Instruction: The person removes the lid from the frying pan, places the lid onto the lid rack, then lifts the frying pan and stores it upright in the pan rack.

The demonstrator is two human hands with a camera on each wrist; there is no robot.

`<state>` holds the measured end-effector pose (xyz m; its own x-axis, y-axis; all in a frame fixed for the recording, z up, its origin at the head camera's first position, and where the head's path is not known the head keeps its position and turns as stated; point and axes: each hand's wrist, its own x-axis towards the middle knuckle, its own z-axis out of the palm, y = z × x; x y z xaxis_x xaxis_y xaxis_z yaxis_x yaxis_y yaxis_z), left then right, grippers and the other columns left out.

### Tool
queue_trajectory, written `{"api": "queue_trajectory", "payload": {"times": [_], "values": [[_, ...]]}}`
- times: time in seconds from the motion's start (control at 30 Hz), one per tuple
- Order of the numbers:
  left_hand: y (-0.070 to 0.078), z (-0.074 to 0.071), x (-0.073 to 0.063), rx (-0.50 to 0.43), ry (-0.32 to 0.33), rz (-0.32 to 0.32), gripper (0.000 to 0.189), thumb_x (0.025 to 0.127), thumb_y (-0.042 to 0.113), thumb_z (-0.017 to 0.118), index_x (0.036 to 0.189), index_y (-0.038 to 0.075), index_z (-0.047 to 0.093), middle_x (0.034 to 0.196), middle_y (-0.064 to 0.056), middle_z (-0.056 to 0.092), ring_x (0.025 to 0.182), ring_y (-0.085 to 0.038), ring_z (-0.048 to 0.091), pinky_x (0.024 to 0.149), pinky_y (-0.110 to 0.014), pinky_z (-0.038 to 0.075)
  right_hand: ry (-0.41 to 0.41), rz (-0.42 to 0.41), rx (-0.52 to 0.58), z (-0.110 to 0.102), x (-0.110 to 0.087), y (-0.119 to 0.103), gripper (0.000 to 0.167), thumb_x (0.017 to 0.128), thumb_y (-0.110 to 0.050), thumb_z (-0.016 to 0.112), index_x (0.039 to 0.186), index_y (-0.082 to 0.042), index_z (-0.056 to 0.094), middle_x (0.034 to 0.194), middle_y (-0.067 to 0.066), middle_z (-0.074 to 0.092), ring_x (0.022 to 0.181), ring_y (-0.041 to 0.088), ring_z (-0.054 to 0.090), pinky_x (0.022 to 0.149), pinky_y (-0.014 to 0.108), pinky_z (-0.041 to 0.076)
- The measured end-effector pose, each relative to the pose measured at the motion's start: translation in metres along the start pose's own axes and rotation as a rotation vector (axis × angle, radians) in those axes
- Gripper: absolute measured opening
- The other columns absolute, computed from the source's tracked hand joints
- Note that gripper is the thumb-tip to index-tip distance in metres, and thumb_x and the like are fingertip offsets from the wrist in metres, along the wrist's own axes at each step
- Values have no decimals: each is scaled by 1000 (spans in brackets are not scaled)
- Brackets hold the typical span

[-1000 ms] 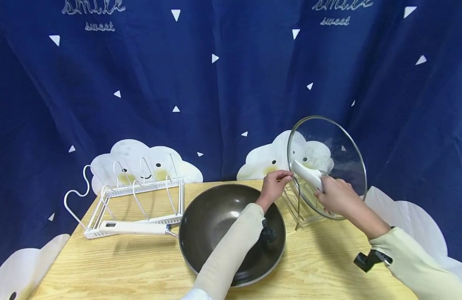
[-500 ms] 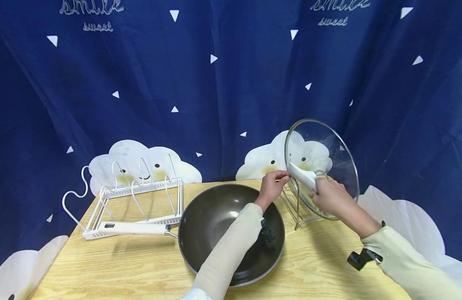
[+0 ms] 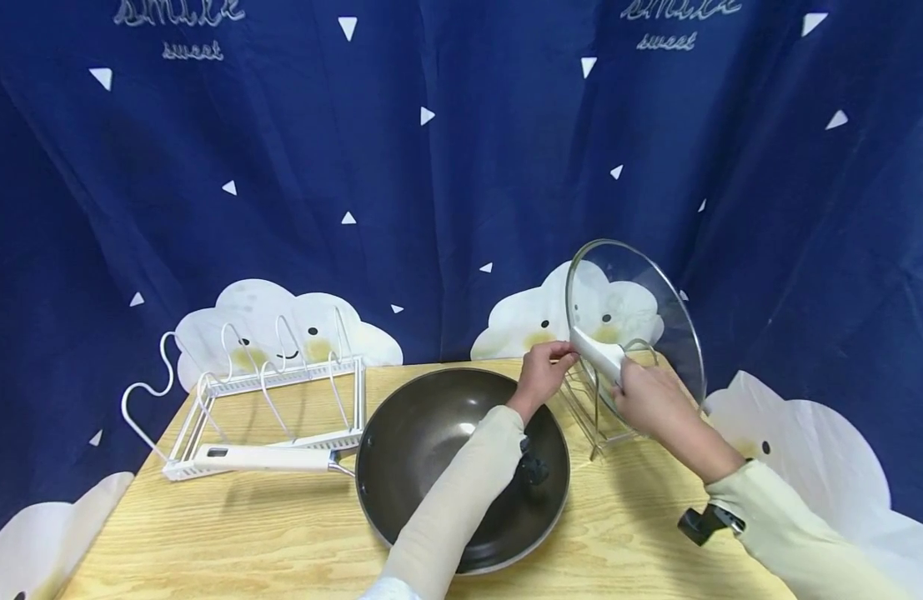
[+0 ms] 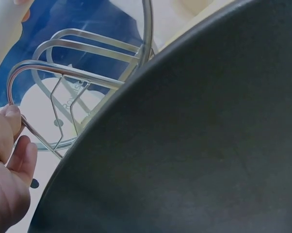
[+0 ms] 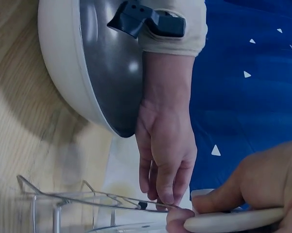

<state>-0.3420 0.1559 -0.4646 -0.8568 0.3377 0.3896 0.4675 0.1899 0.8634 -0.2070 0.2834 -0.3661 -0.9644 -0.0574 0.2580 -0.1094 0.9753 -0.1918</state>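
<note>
My left hand (image 3: 542,373) reaches over the wok and pinches the top of a wire loop on a metal lid rack (image 4: 95,76). Thumb and fingertip meet on the wire in the left wrist view (image 4: 12,116). With my right hand (image 3: 656,402) I grip the white handle (image 3: 598,354) of a large glass lid (image 3: 649,292), which stands steeply tilted on edge at the rack, its metal rim overlapping the loops. The handle's upper end comes close to my left fingertips. The lid's lower part is partly hidden behind my right hand.
A dark wok (image 3: 423,450) sits mid-table, its cream handle (image 3: 273,457) pointing left and overlapping the front of a white rack (image 3: 281,377) with wavy dividers. Behind the wooden table (image 3: 281,542) hangs a blue curtain (image 3: 431,167) with white clouds and triangles.
My right hand has moved left and slightly down, carrying the glass lid nearer to my left hand and the rack. My left hand keeps its place on the wire loop.
</note>
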Motion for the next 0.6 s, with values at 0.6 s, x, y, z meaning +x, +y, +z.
{"api": "queue_trajectory", "payload": {"times": [0.6], "values": [[1, 1, -1, 29, 23, -47, 19, 97, 18, 71, 112, 10, 79, 104, -4, 78, 97, -14, 72, 89, -20, 51, 66, 115, 92, 16, -6, -11, 31, 89, -9, 69, 105, 14, 57, 77, 28, 63, 72, 48, 64, 65, 62, 47]]}}
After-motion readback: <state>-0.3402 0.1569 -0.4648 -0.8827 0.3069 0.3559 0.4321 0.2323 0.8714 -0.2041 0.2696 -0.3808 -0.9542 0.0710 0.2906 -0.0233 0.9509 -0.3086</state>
